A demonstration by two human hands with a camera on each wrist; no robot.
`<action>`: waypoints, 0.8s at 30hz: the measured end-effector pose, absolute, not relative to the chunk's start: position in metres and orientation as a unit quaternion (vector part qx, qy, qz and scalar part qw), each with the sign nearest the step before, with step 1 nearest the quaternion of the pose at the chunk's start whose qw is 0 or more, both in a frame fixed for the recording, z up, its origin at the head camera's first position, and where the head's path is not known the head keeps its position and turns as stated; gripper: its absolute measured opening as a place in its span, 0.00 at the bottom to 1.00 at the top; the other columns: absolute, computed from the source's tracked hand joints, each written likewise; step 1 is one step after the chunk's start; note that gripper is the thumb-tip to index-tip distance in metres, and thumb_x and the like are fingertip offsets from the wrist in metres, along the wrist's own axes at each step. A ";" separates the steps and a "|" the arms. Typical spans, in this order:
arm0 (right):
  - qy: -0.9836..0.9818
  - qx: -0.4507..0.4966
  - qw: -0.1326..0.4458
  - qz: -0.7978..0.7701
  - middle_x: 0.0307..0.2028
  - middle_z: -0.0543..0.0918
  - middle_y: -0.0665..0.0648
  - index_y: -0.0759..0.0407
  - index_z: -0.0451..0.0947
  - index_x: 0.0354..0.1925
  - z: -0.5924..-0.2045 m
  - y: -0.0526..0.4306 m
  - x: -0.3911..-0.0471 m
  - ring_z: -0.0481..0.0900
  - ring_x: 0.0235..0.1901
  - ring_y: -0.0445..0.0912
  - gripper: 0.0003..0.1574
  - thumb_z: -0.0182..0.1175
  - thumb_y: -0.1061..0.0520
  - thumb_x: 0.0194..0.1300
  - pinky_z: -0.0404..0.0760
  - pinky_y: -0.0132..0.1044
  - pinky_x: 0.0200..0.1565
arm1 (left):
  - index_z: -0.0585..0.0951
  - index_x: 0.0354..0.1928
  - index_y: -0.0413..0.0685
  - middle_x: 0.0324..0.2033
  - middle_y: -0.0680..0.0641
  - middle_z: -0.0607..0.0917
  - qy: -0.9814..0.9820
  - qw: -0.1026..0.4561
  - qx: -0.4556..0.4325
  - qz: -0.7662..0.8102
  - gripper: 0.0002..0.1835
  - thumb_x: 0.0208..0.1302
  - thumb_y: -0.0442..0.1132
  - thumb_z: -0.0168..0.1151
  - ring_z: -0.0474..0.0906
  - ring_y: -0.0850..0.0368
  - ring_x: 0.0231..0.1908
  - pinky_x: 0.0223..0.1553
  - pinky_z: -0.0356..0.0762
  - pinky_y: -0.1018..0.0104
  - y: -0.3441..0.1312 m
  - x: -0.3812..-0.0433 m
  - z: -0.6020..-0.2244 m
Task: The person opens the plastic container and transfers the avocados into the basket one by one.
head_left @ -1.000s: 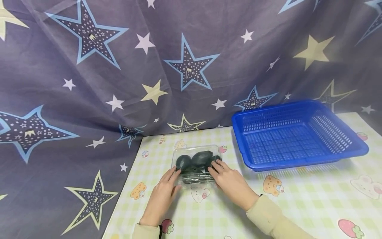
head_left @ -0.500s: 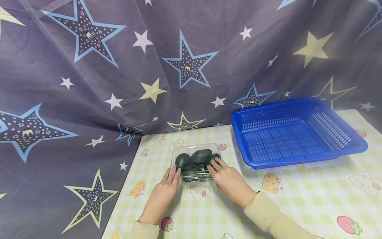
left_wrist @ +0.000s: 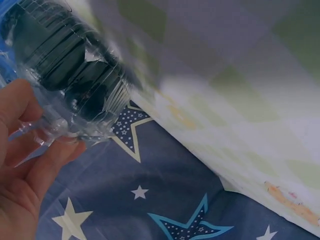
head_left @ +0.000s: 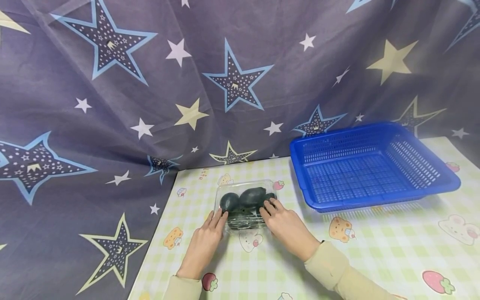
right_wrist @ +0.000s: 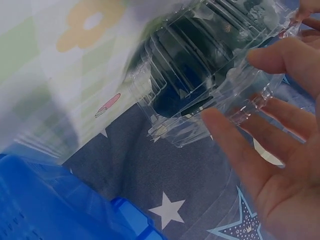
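A clear plastic clamshell box (head_left: 245, 183) with several dark green oval fruits (head_left: 253, 197) inside sits on the table in the head view. My left hand (head_left: 204, 243) is at its near left corner; in the left wrist view the thumb and fingers pinch the rim of the box (left_wrist: 55, 125). On the near right side, my right hand (head_left: 288, 225) has its fingers over the lid edge. The right wrist view shows the right thumb (right_wrist: 280, 57) against the near wall and the fingers (right_wrist: 232, 145) along the lid rim. The lid appears down over the fruits.
A blue perforated plastic basket (head_left: 360, 179) stands on the right, near the back. Beneath everything lies a green-and-white checked tablecloth (head_left: 375, 262) with cartoon prints. A dark curtain (head_left: 157, 75) with stars hangs behind the table and along its left side.
The left hand's fingers have shifted slightly and straightened along the box's left corner. The right hand and the box stay nearly in place; the head view has moved a little.
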State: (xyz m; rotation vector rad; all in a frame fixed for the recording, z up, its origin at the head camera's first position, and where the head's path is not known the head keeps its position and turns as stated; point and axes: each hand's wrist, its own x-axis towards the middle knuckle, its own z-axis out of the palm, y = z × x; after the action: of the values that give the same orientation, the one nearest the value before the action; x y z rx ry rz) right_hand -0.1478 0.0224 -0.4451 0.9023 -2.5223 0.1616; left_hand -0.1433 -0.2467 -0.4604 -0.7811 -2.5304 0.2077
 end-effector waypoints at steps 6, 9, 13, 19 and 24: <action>-0.912 0.327 0.240 0.061 0.56 0.82 0.64 0.63 0.82 0.54 -0.446 0.022 -0.148 0.78 0.58 0.59 0.32 0.78 0.62 0.48 0.89 0.41 0.39 | 0.78 0.60 0.41 0.57 0.38 0.82 -0.919 0.264 -0.286 0.057 0.34 0.49 0.33 0.78 0.82 0.40 0.53 0.24 0.85 0.58 -0.247 -0.146 -0.463; -0.912 0.327 0.240 0.063 0.56 0.82 0.64 0.63 0.82 0.54 -0.446 0.022 -0.148 0.78 0.58 0.59 0.33 0.78 0.61 0.47 0.89 0.41 0.40 | 0.78 0.59 0.41 0.57 0.38 0.82 -0.920 0.265 -0.285 0.056 0.34 0.47 0.34 0.79 0.83 0.40 0.52 0.26 0.86 0.58 -0.247 -0.147 -0.464; -0.912 0.325 0.240 0.067 0.56 0.82 0.63 0.62 0.82 0.55 -0.448 0.023 -0.149 0.78 0.58 0.59 0.33 0.77 0.62 0.47 0.89 0.43 0.40 | 0.79 0.58 0.41 0.56 0.38 0.83 -0.920 0.266 -0.282 0.060 0.34 0.45 0.36 0.81 0.83 0.40 0.51 0.28 0.86 0.57 -0.247 -0.148 -0.465; -0.913 0.324 0.239 0.066 0.56 0.82 0.62 0.60 0.82 0.56 -0.448 0.024 -0.149 0.78 0.59 0.57 0.33 0.76 0.61 0.49 0.90 0.43 0.37 | 0.80 0.56 0.42 0.55 0.39 0.83 -0.919 0.268 -0.282 0.072 0.34 0.43 0.37 0.82 0.84 0.40 0.50 0.28 0.87 0.56 -0.245 -0.150 -0.463; -0.911 0.326 0.243 0.062 0.56 0.82 0.61 0.58 0.82 0.56 -0.449 0.024 -0.149 0.78 0.59 0.57 0.31 0.75 0.60 0.51 0.89 0.42 0.36 | 0.80 0.56 0.42 0.55 0.40 0.83 -0.919 0.260 -0.285 0.082 0.35 0.42 0.38 0.83 0.84 0.41 0.50 0.26 0.86 0.57 -0.245 -0.150 -0.460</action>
State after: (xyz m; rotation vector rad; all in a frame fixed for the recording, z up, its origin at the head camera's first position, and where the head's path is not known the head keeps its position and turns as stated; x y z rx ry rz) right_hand -0.1494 0.0243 -0.4485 0.8906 -2.4903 0.1705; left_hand -0.1505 -0.2447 -0.4602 -0.7723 -2.4891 0.2222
